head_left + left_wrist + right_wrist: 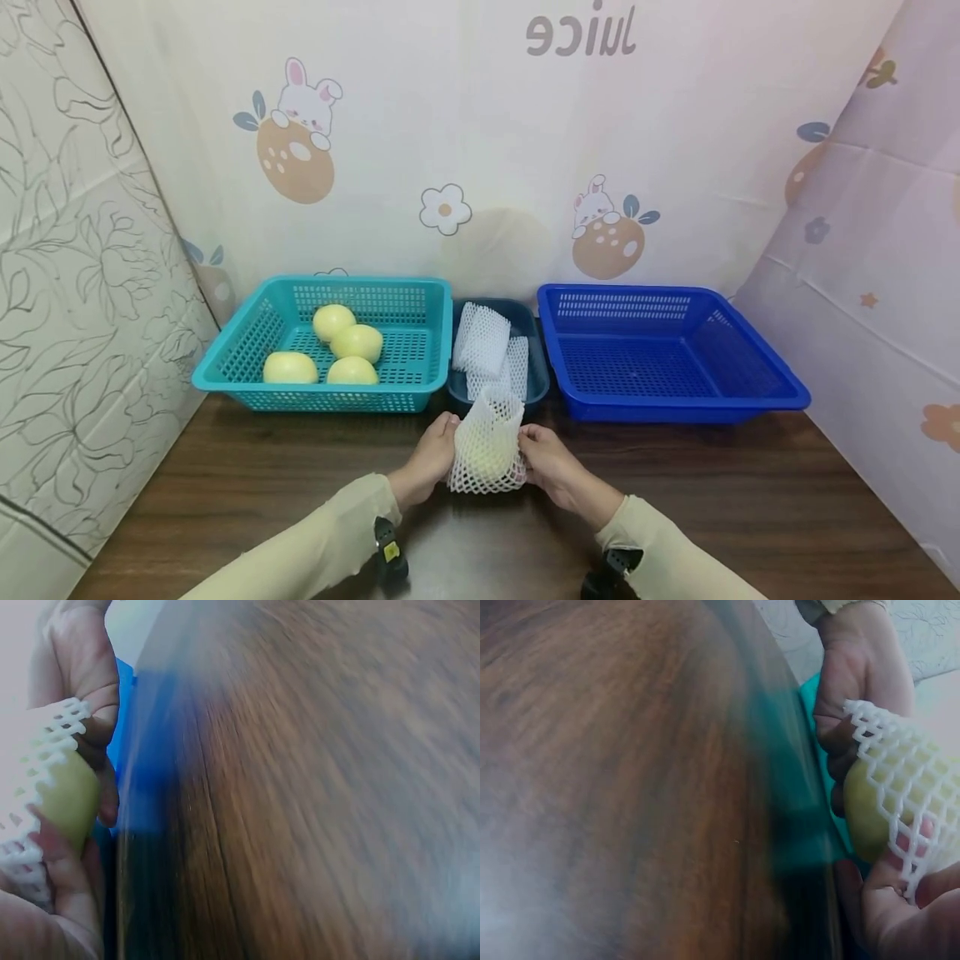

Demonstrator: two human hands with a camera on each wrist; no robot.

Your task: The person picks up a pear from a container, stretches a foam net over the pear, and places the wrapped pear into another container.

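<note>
A white foam net sleeve (491,425) is around a pale yellow-green fruit (864,814) in front of the small bin; the fruit's lower end shows bare past the net's edge in both wrist views. My left hand (431,460) grips the sleeve and fruit from the left side. On the opposite side my right hand (557,472) pinches the net's rim, its thumb partly behind the mesh in the right wrist view. More folded foam nets (486,342) lie in the dark teal bin (534,385) just behind.
At the left, a turquoise basket (225,367) holds several similar pale yellow fruits (356,343). A blue basket (675,408) with nothing visible inside stands at the right. Both are on a dark wooden table (315,450), backed by printed curtains (480,125).
</note>
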